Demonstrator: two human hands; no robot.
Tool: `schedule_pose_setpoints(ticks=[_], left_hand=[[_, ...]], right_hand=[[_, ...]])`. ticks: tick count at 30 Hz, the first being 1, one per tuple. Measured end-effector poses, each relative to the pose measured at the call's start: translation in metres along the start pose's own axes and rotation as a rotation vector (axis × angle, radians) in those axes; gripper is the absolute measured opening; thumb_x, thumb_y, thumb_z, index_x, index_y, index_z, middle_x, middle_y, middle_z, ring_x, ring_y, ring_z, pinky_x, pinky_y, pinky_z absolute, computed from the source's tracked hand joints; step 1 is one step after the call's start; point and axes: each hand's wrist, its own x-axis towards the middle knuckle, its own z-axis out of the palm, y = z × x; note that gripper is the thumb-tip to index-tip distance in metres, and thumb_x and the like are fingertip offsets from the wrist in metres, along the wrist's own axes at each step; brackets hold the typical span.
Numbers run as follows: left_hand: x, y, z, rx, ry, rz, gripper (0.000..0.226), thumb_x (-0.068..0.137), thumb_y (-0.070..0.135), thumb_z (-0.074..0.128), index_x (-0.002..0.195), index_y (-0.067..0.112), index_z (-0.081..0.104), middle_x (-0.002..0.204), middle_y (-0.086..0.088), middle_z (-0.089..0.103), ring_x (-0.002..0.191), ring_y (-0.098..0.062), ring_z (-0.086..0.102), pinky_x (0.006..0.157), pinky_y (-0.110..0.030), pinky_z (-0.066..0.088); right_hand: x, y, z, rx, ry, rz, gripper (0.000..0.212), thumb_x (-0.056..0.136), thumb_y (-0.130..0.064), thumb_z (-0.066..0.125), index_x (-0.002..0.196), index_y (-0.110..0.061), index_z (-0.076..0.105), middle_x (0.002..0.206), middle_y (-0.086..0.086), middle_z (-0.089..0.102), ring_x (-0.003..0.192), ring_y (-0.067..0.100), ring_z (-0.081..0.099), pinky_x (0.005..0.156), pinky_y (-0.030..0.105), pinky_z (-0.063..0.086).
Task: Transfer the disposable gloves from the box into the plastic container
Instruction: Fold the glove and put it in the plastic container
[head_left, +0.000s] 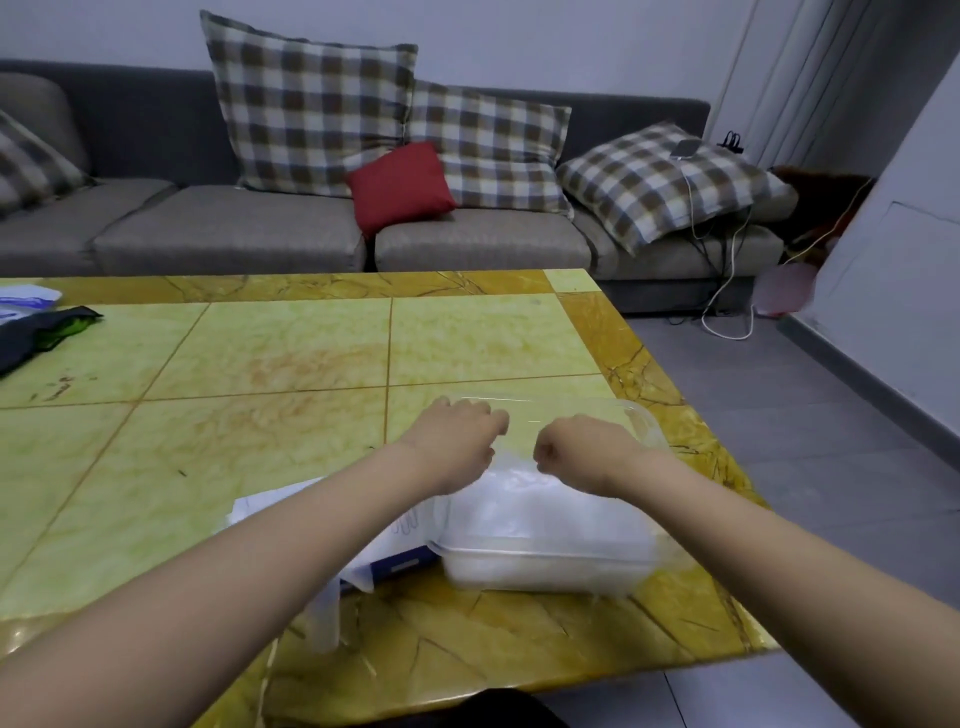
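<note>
Translucent gloves heap above the rim of the container at lower centre, just beside the box; left hand and right hand curl fingers over them, grip unclear, so uneven pressing may spill some onto the desk.

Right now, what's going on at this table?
A person is working with both bare hands over a clear plastic container near the right edge of the table. It is already heaped with translucent gloves, and its lid lies open behind. The left hand and right hand are curled above the pile; whether they grip any gloves is unclear. The blue and white box lies just left of the container.
</note>
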Motion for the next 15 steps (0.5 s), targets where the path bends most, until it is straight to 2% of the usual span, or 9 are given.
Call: schedule_pose_setpoints(ticks=[3, 6, 10, 15], left_hand=[[-0.028, -0.020, -0.008, -0.081, 0.283, -0.098, 0.028, 0.095, 0.013, 0.041, 0.122, 0.019, 0.047, 0.120, 0.001, 0.051, 0.110, -0.019, 0.048, 0.088, -0.031, 0.031], [-0.057, -0.045, -0.006, -0.143, 0.314, -0.245, 0.025, 0.093, 0.011, 0.042, 0.116, 0.017, 0.050, 0.113, 0.000, 0.052, 0.101, -0.020, 0.050, 0.076, -0.028, 0.030], [-0.093, -0.075, 0.015, -0.180, 0.097, -0.423, 0.027, 0.093, 0.016, 0.042, 0.119, 0.018, 0.051, 0.119, -0.002, 0.052, 0.104, -0.021, 0.052, 0.081, -0.032, 0.038], [-0.122, -0.091, 0.041, -0.362, -0.172, -0.469, 0.044, 0.094, 0.031, 0.050, 0.135, 0.019, 0.040, 0.137, -0.003, 0.043, 0.117, -0.020, 0.049, 0.096, -0.035, 0.043]], right_hand=[[-0.011, -0.035, -0.007, 0.185, 0.318, -0.077, 0.026, 0.099, -0.018, 0.044, 0.123, -0.015, 0.054, 0.120, 0.004, 0.060, 0.104, 0.024, 0.057, 0.080, 0.034, 0.046], [-0.022, -0.075, -0.004, 0.272, 0.446, -0.249, 0.027, 0.099, -0.014, 0.042, 0.125, -0.014, 0.050, 0.122, 0.001, 0.054, 0.105, 0.021, 0.054, 0.080, 0.033, 0.044], [-0.028, -0.121, 0.009, 0.214, 0.347, -0.386, 0.031, 0.098, -0.016, 0.045, 0.128, -0.014, 0.047, 0.127, 0.003, 0.049, 0.113, 0.022, 0.049, 0.083, 0.032, 0.040], [-0.020, -0.152, 0.032, 0.117, 0.100, -0.335, 0.053, 0.094, -0.030, 0.055, 0.138, -0.010, 0.033, 0.138, 0.010, 0.040, 0.114, 0.030, 0.051, 0.083, 0.036, 0.042]])
